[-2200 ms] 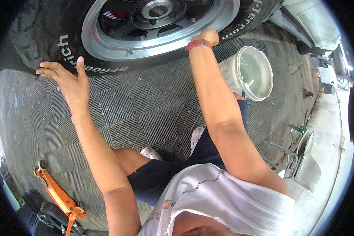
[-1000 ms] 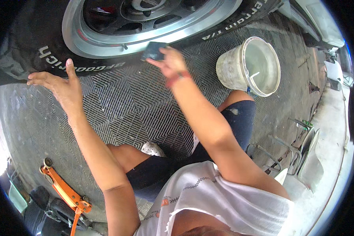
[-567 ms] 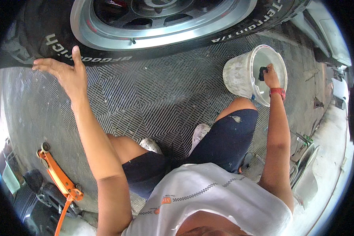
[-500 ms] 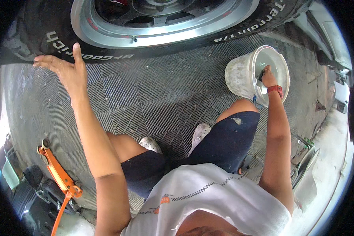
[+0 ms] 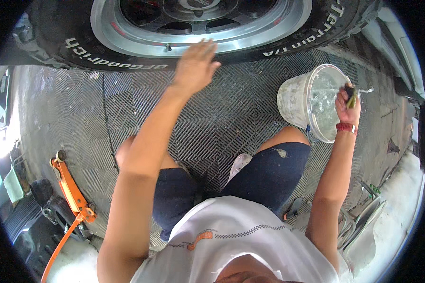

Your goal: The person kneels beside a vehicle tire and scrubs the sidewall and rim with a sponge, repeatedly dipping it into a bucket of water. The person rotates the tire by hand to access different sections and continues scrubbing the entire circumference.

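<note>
My left hand (image 5: 195, 70) is stretched out flat with its fingers spread, holding nothing. It overlaps the lower edge of the silver wheel rim (image 5: 141, 45) and the black tire (image 5: 250, 56); whether it touches them I cannot tell. My right hand (image 5: 348, 109) grips a small wet pad, dark with a yellow-green side, that looks like a sponge (image 5: 350, 95). It is up at the right rim of a worn white bucket (image 5: 295, 96). Water splashes around the sponge, and the water (image 5: 325, 106) inside the bucket is stirred up.
Ribbed grey floor tiles (image 5: 231, 108) lie between my knees and the tire. An orange floor jack (image 5: 73, 188) stands at the left, near dark parts at the lower left. Folded chair-like items (image 5: 363, 221) lean at the right, beside a pale wall.
My left hand has swung right, from the tire's left side to below the rim. My right hand has risen out of the bucket with the sponge, splashing water. The view has shifted slightly.
</note>
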The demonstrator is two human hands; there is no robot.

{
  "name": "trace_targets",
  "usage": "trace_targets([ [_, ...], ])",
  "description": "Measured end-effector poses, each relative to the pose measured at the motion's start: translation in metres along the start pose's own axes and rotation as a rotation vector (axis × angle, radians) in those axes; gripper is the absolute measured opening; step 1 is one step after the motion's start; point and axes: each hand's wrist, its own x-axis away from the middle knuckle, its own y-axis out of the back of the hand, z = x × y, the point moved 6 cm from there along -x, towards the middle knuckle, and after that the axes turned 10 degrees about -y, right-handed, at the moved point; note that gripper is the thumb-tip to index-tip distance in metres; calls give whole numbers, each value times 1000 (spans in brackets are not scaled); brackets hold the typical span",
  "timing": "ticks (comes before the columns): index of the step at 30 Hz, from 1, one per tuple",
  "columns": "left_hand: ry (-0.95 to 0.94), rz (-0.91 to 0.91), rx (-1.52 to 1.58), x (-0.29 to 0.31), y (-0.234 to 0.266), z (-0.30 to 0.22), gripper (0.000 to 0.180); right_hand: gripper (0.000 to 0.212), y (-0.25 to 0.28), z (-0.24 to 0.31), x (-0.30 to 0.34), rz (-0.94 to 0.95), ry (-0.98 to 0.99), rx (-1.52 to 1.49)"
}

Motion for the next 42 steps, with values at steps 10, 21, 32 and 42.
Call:
trace_targets([
  [10, 149, 693, -213, -8, -86, 3, 86, 36, -347, -113, -51, -83, 450, 1422],
  [21, 1016, -457, 2100, 21, -57, -80, 63, 42, -273, -206, -71, -15, -80, 1040],
  [32, 512, -322, 6, 12, -60, 25, 51, 63, -101, -72, -63, -996, 298, 1801],
  [42, 564, -156, 423, -116, -92, -91, 47, 59, -79, -98, -75, -859, 421, 1621],
])
